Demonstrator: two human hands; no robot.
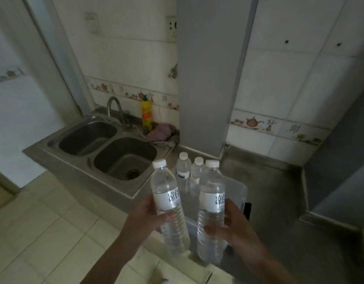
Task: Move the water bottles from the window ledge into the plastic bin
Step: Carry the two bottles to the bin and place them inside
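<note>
I hold two clear water bottles with white caps and white labels, both upright in front of me. My left hand point(150, 216) grips the left bottle point(166, 189) around its middle. My right hand point(232, 224) grips the right bottle point(210, 193) the same way. Behind and below them a clear plastic bin point(238, 189) rests on the steel counter, with two smaller bottles point(183, 171) point(197, 171) standing upright inside it at its far end. The window ledge is out of view.
A steel double sink point(107, 148) with a tap point(115, 107) lies to the left. A yellow detergent bottle point(146, 115) and a purple cloth point(160, 132) sit behind it. A grey column point(207, 78) rises behind the bin. Steel counter point(269, 181) extends right; tiled floor point(44, 232) lies below.
</note>
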